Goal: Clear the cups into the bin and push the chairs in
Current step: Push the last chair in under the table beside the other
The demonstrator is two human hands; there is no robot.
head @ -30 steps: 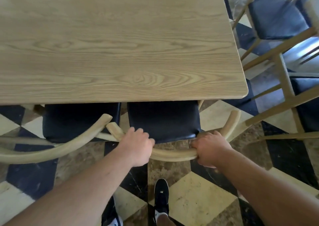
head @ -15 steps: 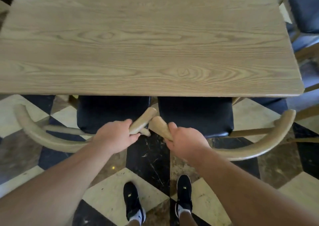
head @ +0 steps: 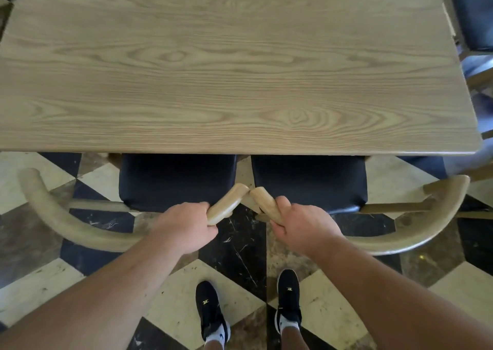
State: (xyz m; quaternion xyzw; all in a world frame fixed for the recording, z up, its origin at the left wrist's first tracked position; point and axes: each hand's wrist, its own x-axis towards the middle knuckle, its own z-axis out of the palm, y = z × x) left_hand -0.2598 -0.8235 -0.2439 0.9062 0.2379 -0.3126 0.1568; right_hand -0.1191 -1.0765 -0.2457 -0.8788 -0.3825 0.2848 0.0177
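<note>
- Gripping both chairs at once: my left hand (head: 186,227) is curled round the inner arm tip of the left chair (head: 66,224), my right hand (head: 304,224) round the inner arm tip of the right chair (head: 416,232), fingers wrapped tight on the wood.
- Those two arm tips meet just between my hands, touching or very nearly so; I can't say which.
- Both navy seat cushions (head: 176,178) sit partly under the near edge of the wooden table (head: 240,69), side by side, with the curved backs out on my side.
- Judging progress: no cups on the tabletop that I can see, so the clearing looks done here, and these two chairs look close to home, maybe one last nudge.
- Off to the right, another chair (head: 472,16) stands clear of the table, cut by the frame; it may need pushing in.
- Hidden from me: the bin, the chair legs under the table, and the far side of the table.
- My black shoes (head: 210,309) stand planted on the chequered floor (head: 240,245).
</note>
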